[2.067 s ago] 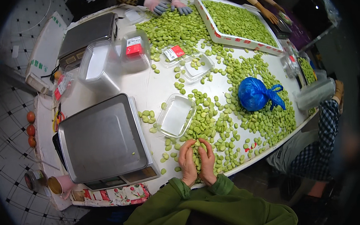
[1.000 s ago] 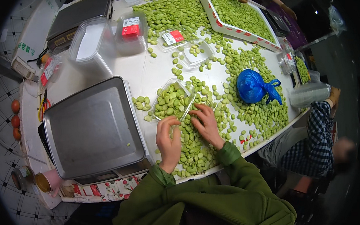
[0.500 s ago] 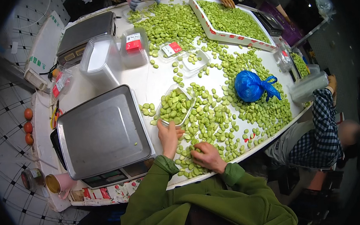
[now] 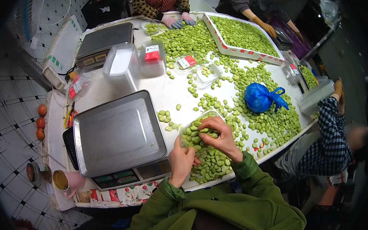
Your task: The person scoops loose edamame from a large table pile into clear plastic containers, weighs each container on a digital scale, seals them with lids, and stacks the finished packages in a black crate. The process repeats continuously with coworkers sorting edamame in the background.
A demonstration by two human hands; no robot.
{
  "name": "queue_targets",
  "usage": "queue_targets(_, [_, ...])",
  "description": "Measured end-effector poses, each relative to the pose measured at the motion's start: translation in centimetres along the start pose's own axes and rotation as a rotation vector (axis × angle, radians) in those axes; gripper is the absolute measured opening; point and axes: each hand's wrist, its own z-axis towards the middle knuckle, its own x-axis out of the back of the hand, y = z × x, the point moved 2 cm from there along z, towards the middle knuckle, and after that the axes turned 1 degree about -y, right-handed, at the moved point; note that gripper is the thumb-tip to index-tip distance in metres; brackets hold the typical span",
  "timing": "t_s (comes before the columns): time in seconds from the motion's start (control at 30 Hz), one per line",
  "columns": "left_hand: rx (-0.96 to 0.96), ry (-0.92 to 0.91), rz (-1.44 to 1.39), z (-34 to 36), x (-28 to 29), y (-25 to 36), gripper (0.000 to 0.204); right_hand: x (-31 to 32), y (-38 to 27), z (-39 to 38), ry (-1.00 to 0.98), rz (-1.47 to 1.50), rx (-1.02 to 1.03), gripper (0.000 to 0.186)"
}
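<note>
My left hand grips the near left side of a clear plastic tub that is heaped with shelled green broad beans. My right hand is curled over the tub's top, its fingers closed on beans there. Loose beans lie spread under and around the tub on the white table. To the left sits a scale with a steel pan. A knotted blue plastic bag rests among beans to the right.
Stacked clear tubs, labelled tubs, another scale and a bean-filled white tray stand farther back. A pink mug is at left. A gloved co-worker and two other workers line the table edges.
The tub was empty and apart from my hands; it then held beans and has moved nearer me. My right hand has risen from the loose beans onto its top.
</note>
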Motion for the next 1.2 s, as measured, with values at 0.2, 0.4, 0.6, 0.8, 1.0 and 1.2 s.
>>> queue_targets(0.2, [0.005, 0.012, -0.078, -4.0, 3.3, 2.9, 0.063, -0.1, -4.4, 1.2, -0.091, -0.028, 0.040, 0.016])
queue_targets(0.4, [0.010, 0.084, -0.140, -5.8, 6.5, 4.4, 0.061, -3.0, -6.5, 3.3, -0.114, -0.204, 0.445, 0.025])
queue_targets(0.6, [-0.031, 0.297, -0.259, -7.4, 11.1, 3.1, 0.063, -3.7, -3.4, 4.7, 0.190, 0.413, 0.022, 0.019])
queue_targets(0.8, [-0.073, 0.550, -0.190, -6.2, 16.9, 1.7, 0.062, -2.8, 5.3, 2.6, -0.180, -0.005, -0.132, 0.016])
queue_targets(1.0, [-0.142, 0.727, -0.029, -6.8, 18.0, 2.8, 0.070, -0.9, 10.6, -2.0, -0.264, -0.170, -0.160, 0.017])
queue_targets(1.2, [-0.276, 0.559, 0.222, -10.2, 12.1, 0.6, 0.037, 0.1, 16.2, 4.3, -0.181, -0.265, -0.099, 0.025])
